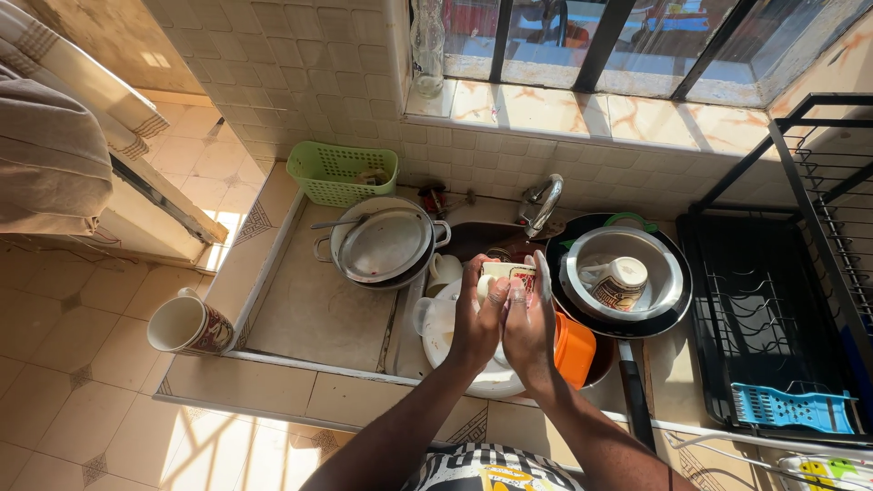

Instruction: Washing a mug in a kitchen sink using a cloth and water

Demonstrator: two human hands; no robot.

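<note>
Centre of frame, over the sink (473, 238): left hand (476, 320) and right hand (530, 323) both closed in a grip on a cup (506, 275), held up under the tap (543, 204), probably for rinsing. White plate (436, 341) and orange tub (575, 350) crowd below. Lidded pot (382, 244) left; bowl (627, 273) right; mug (189, 325) lower left on worktop (318, 309).

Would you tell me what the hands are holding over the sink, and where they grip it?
Both the left hand and right hand clasp a pale mug by its sides.
</note>
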